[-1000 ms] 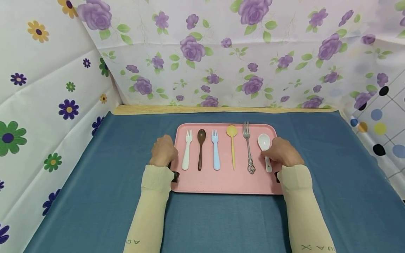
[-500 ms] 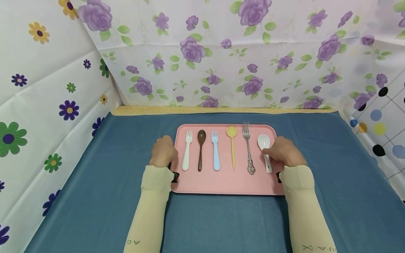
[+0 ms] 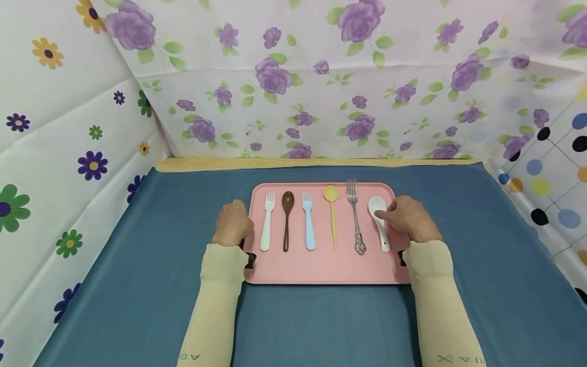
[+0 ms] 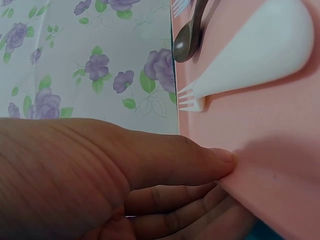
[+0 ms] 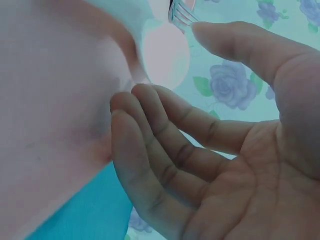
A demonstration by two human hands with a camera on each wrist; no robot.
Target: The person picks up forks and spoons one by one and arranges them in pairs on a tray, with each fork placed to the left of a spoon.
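A pink tray (image 3: 293, 270) holds a row of cutlery. From left to right lie a white fork (image 3: 267, 224), a dark brown spoon (image 3: 287, 214), a light blue fork (image 3: 309, 224), a yellow spoon (image 3: 332, 199), an ornate silver fork (image 3: 355, 219) and a white spoon (image 3: 378, 206). My left hand (image 3: 233, 224) pinches the tray's left edge, thumb on top and fingers underneath. At the right edge, my right hand (image 3: 410, 218) is held with its thumb raised apart from its fingers, near the white spoon. Its fingertips (image 5: 125, 130) are by the tray's edge; contact is unclear.
The tray rests on a blue cloth (image 3: 321, 326) covering the table. Behind runs a yellowish strip (image 3: 312, 163) along the table's back edge, below a purple-flowered sheet (image 3: 330, 112). Patterned sheets hang at both sides.
The right thumb has lifted and shifted toward the bowl of the white spoon. The left hand keeps its hold on the tray. The head view has shifted slightly.
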